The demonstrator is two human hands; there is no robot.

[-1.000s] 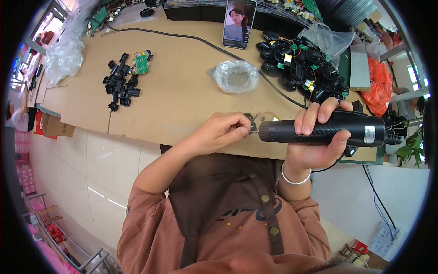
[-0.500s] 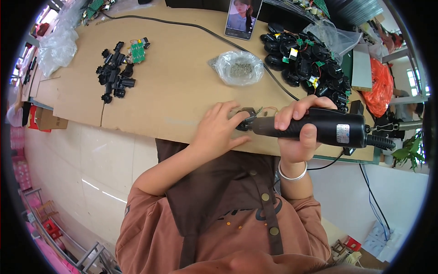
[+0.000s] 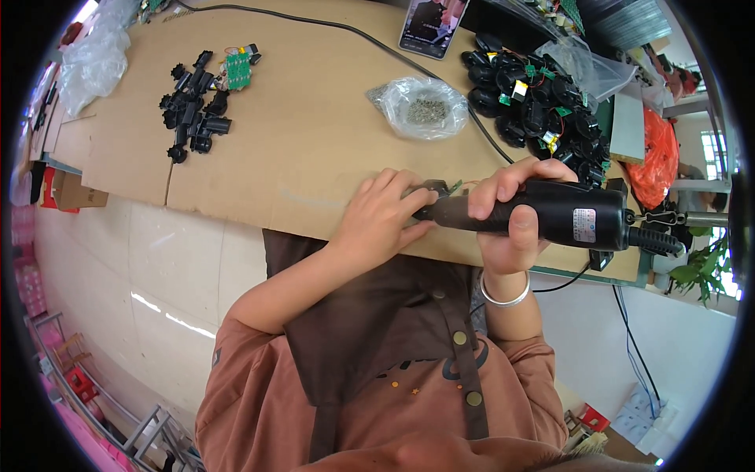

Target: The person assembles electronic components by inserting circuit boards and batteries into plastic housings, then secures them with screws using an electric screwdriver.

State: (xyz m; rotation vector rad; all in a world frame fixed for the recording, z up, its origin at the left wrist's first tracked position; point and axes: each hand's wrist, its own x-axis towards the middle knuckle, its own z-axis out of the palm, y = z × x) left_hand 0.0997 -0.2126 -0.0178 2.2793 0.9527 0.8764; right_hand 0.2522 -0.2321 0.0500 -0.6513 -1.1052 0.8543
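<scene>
A black electric screwdriver (image 3: 562,216) lies sideways in my right hand (image 3: 515,208), its tip pointing left. My right fingers wrap round its body, thumb on the near side. At that tip, close to the table edge, my left hand (image 3: 381,208) grips a small black plastic part (image 3: 429,191) between thumb and fingers. A bit of green circuit board and thin wires show beside the part; the rest of it is hidden by my fingers and the tool. Beyond my hands stands a clear plastic bag (image 3: 425,108) of small metal screws.
Black rounded housings (image 3: 535,102) with green boards and wires are heaped at the right. Several black plastic parts (image 3: 193,114) and green circuit boards (image 3: 237,71) lie at the left. A phone (image 3: 432,27) stands at the back; a black cable (image 3: 346,30) crosses the cardboard (image 3: 291,102).
My left fingers have closed in round the black part, the thumb now against it. The screwdriver stays at the part. The whole view has shifted slightly, and the phone's picture has changed.
</scene>
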